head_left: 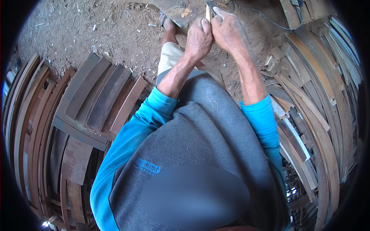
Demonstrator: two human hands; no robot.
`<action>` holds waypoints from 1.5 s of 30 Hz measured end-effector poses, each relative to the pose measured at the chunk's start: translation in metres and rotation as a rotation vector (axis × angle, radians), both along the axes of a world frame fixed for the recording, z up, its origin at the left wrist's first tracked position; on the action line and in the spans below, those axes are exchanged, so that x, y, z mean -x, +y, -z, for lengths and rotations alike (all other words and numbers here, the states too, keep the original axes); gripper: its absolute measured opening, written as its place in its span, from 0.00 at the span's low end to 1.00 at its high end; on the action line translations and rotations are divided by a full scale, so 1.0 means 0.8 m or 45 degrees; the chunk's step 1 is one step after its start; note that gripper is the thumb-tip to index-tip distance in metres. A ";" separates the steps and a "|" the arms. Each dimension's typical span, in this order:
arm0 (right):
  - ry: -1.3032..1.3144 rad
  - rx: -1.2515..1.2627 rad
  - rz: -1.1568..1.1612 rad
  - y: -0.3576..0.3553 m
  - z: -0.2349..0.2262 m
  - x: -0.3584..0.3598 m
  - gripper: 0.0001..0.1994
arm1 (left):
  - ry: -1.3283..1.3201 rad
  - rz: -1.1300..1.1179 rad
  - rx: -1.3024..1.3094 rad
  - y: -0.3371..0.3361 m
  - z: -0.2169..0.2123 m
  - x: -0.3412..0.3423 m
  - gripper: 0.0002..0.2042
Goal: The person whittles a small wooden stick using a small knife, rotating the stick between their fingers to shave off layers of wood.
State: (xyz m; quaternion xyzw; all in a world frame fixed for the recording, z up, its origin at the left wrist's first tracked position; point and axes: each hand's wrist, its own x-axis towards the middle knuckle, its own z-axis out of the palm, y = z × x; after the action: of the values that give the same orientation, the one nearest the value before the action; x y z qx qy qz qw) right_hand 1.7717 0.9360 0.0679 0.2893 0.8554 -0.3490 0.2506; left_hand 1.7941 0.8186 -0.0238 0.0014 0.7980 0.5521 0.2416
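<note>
My left hand (199,37) is closed around a thin, pale wooden stick (208,14), whose upper part shows above the fist. Right beside it, my right hand (228,31) grips a knife (210,4) with a grey metal blade, its forefinger stretched along the tool. The blade crosses close to the stick's upper end at the top edge of the view; whether they touch I cannot tell. Most of the knife's handle is hidden in my fist. Beyond my hands lies a flat wooden board (169,8) with pale shavings (186,13) on it.
My sandalled foot (168,23) stands by the board on a dirt floor (115,34) strewn with scraps. Stacked planks (104,96) lie to the left. Long wooden strips (308,69) and offcuts are piled at the right. A dark cable (266,17) runs across the upper right.
</note>
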 end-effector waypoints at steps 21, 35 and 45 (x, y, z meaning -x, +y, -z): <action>0.229 0.063 -0.023 -0.009 -0.015 -0.074 0.22 | -0.011 -0.041 0.033 0.018 -0.007 0.011 0.22; -0.038 0.102 0.071 0.005 -0.034 -0.038 0.23 | -0.256 -0.037 0.058 0.017 -0.016 0.009 0.19; 0.050 0.011 -0.016 0.011 -0.010 -0.028 0.24 | -0.255 -0.013 0.084 0.014 -0.020 0.011 0.19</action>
State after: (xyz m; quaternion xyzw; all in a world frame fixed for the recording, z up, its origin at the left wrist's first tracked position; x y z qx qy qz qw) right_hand 1.7943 0.9450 0.0761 0.2759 0.8604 -0.3569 0.2371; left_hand 1.7853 0.8299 -0.0080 -0.0660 0.7876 0.5241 0.3172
